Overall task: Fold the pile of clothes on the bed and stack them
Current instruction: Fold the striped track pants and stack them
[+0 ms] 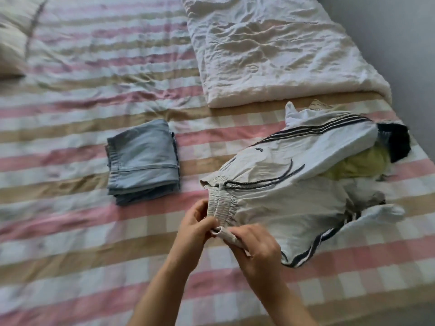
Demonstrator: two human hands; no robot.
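Pale track pants [294, 191], waistband [221, 203] pinched by left hand [195, 229], right hand [256, 250]

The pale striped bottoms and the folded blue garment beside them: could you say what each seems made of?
Pale striped bottoms: thin matte woven fabric, probably a light synthetic; fine crinkles, gathered elastic waistband. Folded blue garment: soft matte cloth, possibly cotton; stitched hems, no sheen.

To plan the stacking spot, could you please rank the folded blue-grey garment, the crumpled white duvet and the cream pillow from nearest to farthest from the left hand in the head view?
1. Folded blue-grey garment, just ahead-left of the left hand.
2. Crumpled white duvet, ahead-right.
3. Cream pillow, far top-left corner.
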